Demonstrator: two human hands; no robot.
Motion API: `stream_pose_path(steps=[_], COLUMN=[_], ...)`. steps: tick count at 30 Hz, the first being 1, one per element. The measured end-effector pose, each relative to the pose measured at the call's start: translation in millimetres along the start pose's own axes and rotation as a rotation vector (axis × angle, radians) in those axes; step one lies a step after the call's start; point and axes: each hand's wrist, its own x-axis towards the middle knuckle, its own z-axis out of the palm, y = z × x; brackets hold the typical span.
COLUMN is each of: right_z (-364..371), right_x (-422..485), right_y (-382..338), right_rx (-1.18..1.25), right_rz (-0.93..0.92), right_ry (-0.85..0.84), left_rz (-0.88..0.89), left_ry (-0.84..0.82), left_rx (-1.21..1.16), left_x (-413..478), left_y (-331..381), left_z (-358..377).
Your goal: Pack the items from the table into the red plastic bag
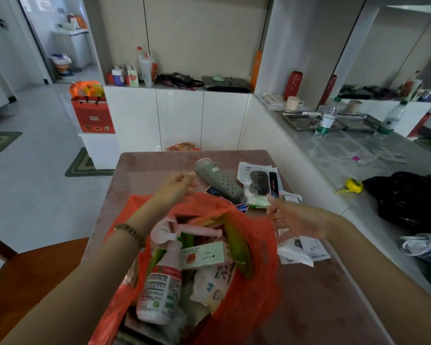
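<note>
The red plastic bag [256, 245] stands open on the pink table [147, 165]. Inside it lie a pink spray bottle [159, 282], a pale green box [204, 255], a white wipes pack [214, 285] and a green item [237, 242]. My left hand [178, 186] is at the bag's far rim with curled fingers pinching it. My right hand [294, 221] hovers open and blurred by the bag's right rim, fingers spread. Beyond the bag, on the table, lie a grey-green perforated slipper [219, 178], a clear packet with a black item [258, 183] and white packets [301, 247].
A grey counter runs along the right with a black bag [408, 197], a yellow tape measure [352, 185], a water bottle [326, 120] and metal trays [301, 120]. A wooden chair [35, 282] is at the lower left. A red gift bag [92, 113] stands on a white stand.
</note>
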Motion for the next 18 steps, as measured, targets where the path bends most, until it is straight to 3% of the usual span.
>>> stream_pose_path(steps=[7,11,14,18], right_z=[-47.2,-64.4,-67.4,-58.7], right_x=[105.3,191.5,235.1,273.0], right_y=[-10.5,27.9,58.1,80.4], right_rx=[0.214,0.013,0.161,0.368], right_rz=[-0.123,0.078,0.254,0.302], right_ry=[0.235,0.433,0.442,0.367], left_rz=[-0.101,-0.206,-0.260,-0.355], left_ry=[-0.068,-0.134,-0.191,-0.299], left_rx=[0.040,0.225,0.343,0.344], left_x=[86.8,141.0,171.7,216.3], left_y=[-5.9,-25.3,-41.6,-87.2], left_z=[36.1,57.3,65.3,64.0])
